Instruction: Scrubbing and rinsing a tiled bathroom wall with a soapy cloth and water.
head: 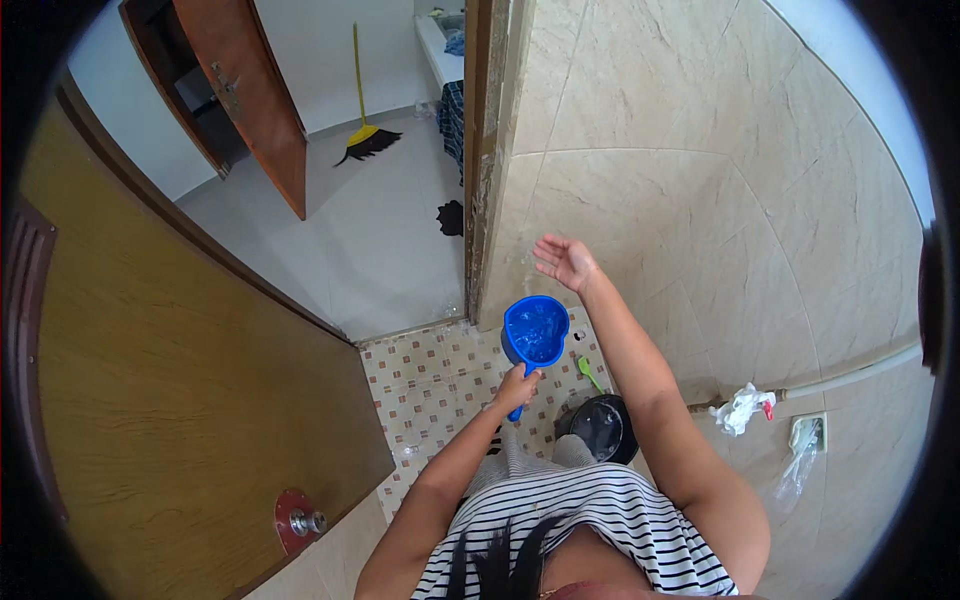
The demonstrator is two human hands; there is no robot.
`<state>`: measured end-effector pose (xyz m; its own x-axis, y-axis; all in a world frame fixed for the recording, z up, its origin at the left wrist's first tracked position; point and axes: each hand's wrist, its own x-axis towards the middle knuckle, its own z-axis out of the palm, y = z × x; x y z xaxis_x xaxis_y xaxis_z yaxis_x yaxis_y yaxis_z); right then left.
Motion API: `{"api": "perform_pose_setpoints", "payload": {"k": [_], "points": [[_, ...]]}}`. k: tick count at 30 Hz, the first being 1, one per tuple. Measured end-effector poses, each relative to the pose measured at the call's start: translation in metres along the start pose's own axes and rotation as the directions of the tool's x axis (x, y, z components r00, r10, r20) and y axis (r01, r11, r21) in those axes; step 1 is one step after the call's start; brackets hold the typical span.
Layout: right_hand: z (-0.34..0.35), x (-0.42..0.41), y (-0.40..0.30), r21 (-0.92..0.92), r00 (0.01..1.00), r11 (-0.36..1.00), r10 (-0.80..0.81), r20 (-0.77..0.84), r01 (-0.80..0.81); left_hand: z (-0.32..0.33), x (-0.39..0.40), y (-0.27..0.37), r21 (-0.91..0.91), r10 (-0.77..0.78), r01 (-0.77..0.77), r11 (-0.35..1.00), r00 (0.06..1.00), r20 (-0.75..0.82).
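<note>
My left hand (517, 388) is closed around the handle of a blue plastic water dipper (535, 330), held above the tiled floor. Water shows inside the dipper. Above and to the right of it, my right hand (566, 262) is raised near the tiled wall (637, 217), fingers spread and nothing in it. Some splashed water seems to show by the wall just left of that hand. A black bucket (630, 442) with water stands on the floor by my legs, below my right forearm, and a light green brush or scoop (588, 372) lies beside it.
A brown door (202, 375) with a round knob stands at the left. The door frame (477, 187) edges the opening, and beyond it are a yellow-handled broom (362, 136) and another door (251, 97). A pipe (855, 376) with a cloth-wrapped or plastic-wrapped tap runs along the right wall.
</note>
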<state>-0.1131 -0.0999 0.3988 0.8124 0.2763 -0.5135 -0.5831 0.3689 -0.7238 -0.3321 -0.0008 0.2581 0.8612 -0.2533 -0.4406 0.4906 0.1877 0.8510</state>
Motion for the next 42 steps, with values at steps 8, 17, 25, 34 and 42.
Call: {"api": "perform_pose_setpoints", "payload": {"k": [8,17,25,34,42], "points": [[-0.108,-0.014,0.126,0.145,0.911,0.936,0.346,-0.225,-0.32,0.025,-0.002,0.006,0.118,-0.018,0.012,0.993,0.998,0.052],[-0.186,-0.012,0.148,0.538,0.815,0.802,0.481,-0.323,-0.26,0.067,-0.001,0.003,0.185,-0.042,0.004,0.983,0.979,0.197],[-0.049,-0.108,-0.08,0.382,0.779,0.757,-0.613,0.133,0.53,0.051,-0.006,-0.001,0.255,-0.014,-0.022,0.967,0.99,0.141],[-0.159,-0.07,0.134,0.402,0.879,0.889,0.358,-0.316,-0.218,0.073,-0.019,0.001,0.285,-0.08,0.022,0.958,0.977,0.196],[-0.19,-0.068,0.103,0.772,0.875,0.55,0.141,-0.463,0.32,0.113,-0.004,-0.014,0.225,-0.103,0.023,0.974,0.93,0.352]]}}
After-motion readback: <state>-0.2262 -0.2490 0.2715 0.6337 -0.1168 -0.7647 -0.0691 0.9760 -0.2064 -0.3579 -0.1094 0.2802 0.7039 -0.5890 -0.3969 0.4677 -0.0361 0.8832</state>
